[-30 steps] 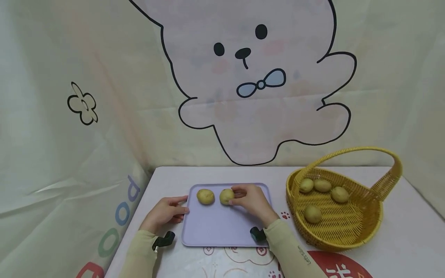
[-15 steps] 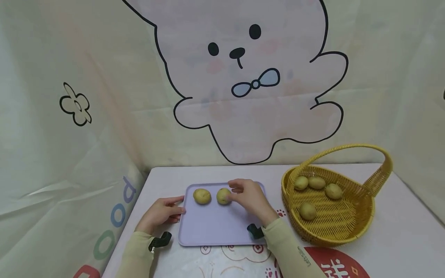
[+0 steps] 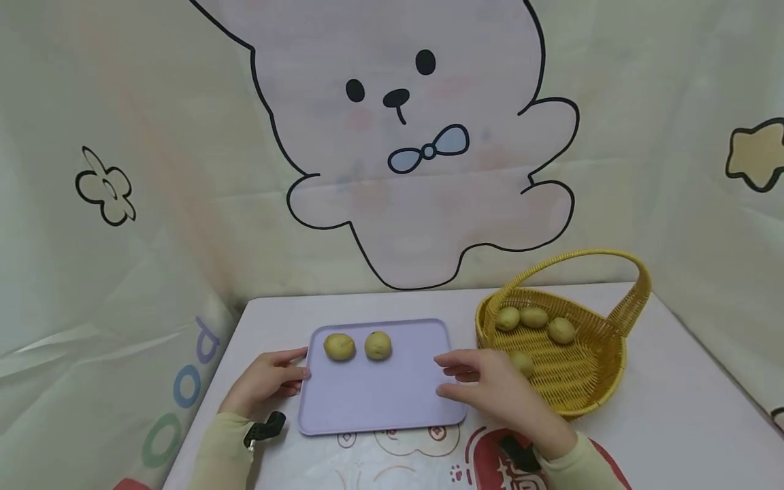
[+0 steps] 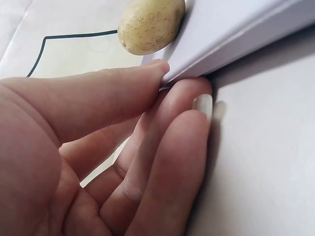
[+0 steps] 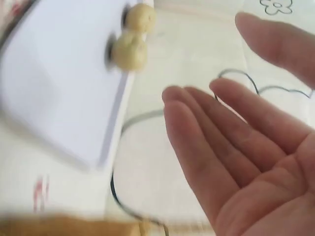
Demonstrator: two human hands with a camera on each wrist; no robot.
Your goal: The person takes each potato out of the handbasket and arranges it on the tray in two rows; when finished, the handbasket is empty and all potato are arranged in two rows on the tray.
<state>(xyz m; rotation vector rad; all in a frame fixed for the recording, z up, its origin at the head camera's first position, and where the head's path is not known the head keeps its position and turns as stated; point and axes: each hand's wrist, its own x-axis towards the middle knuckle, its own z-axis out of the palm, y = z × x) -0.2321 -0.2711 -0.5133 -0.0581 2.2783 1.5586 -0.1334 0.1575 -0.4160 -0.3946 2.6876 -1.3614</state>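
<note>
A lavender tray (image 3: 380,391) lies on the table with two yellow potatoes near its far edge, a left potato (image 3: 339,347) and a right potato (image 3: 378,346). My left hand (image 3: 262,381) holds the tray's left edge; in the left wrist view, bent fingertips (image 4: 189,93) meet at its rim. My right hand (image 3: 499,384) is over the tray's right edge, overlapping the wicker basket (image 3: 588,374) in the head view. Its fingers (image 5: 192,142) are spread from the thumb, and nothing is between them. Several potatoes (image 3: 561,331) lie in the basket, one partly hidden behind the right hand.
The yellow basket's tall arched handle (image 3: 588,253) rises at the table's right side. A cloth backdrop (image 3: 404,238) with a cartoon bear hangs behind the table. The tabletop (image 3: 367,469) bears red printed patterns in front of the tray.
My right hand has let go of the right potato on the tray and moved right toward the basket. The left hand stays at the tray's edge. The head view has turned right.
</note>
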